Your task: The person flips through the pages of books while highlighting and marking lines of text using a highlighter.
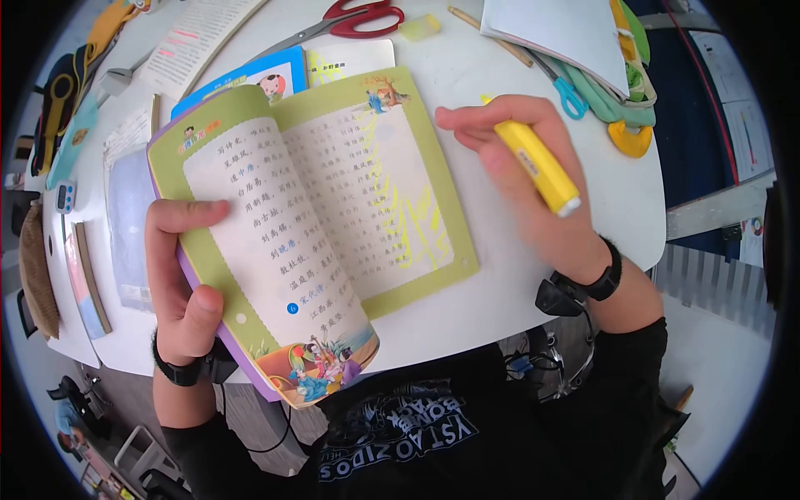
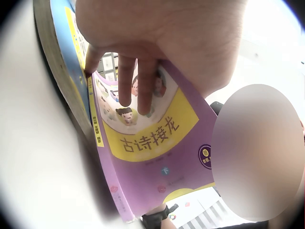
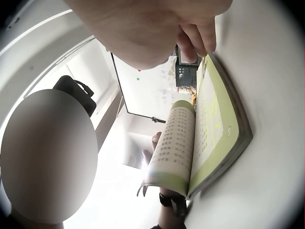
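Note:
An open book [image 1: 250, 242] with green page borders and a purple cover lies across the white table, its left pages lifted and bowed. My left hand [image 1: 185, 279] grips its left side, with thumb and one finger over the page edge. Other fingers of that hand spread behind the purple cover [image 2: 152, 176] in the left wrist view. Yellow strokes [image 1: 417, 225] mark the right page. Above and right of that page, my right hand [image 1: 554, 179] holds a yellow highlighter [image 1: 537, 167] between thumb and fingers, its white end toward the wrist.
Behind the book lie a blue book [image 1: 292, 62], red-handled scissors [image 1: 367, 17] and a yellow-green eraser-like block [image 1: 419, 27]. At the right are white papers [image 1: 558, 37], blue-handled scissors [image 1: 571, 98] and a green pouch [image 1: 625, 104]. A small timer [image 1: 65, 197] sits far left.

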A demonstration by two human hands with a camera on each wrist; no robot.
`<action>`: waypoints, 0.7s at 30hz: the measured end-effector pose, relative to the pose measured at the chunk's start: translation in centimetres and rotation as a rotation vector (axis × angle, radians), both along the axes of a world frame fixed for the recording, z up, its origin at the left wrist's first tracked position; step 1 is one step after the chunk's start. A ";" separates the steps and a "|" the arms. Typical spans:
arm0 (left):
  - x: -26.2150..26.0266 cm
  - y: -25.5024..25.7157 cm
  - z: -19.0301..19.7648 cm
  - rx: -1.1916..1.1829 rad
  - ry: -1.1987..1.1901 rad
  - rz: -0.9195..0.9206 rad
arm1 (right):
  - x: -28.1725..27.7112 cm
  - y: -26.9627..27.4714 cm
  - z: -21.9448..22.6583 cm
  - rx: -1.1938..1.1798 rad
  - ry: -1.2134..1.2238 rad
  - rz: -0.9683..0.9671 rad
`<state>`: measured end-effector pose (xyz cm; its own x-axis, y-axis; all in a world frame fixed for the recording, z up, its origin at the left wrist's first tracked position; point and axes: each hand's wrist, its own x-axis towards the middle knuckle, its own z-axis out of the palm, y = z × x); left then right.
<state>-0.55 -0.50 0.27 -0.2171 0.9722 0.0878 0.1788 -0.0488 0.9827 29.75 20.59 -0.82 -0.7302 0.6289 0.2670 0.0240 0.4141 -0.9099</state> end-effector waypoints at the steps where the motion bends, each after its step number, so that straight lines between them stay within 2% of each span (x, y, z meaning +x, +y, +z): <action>1: 0.0 0.0 -0.1 0.024 -0.034 -0.012 | 0.0 0.0 0.0 0.121 -0.097 0.024; 5: 0.3 0.1 0.2 -0.010 0.016 -0.046 | -0.3 -0.4 -0.1 0.239 -0.230 0.091; 7: 0.2 0.3 0.1 -0.007 0.112 -0.111 | -0.2 -0.4 -0.4 0.208 -0.212 0.069; 14: 0.5 1.0 0.3 -0.033 0.147 -0.150 | -0.1 -0.5 -0.3 0.200 -0.183 0.090; 16: 0.2 1.0 1.0 -0.053 0.366 -0.240 | -0.3 -0.4 -0.8 0.244 -0.177 0.040; 18: 0.2 1.2 1.0 -0.038 0.365 -0.269 | -0.5 -0.1 -1.0 0.282 -0.176 -0.006; 21: 0.4 1.4 0.8 -0.058 0.310 -0.284 | -0.5 0.4 -1.0 0.399 -0.201 0.056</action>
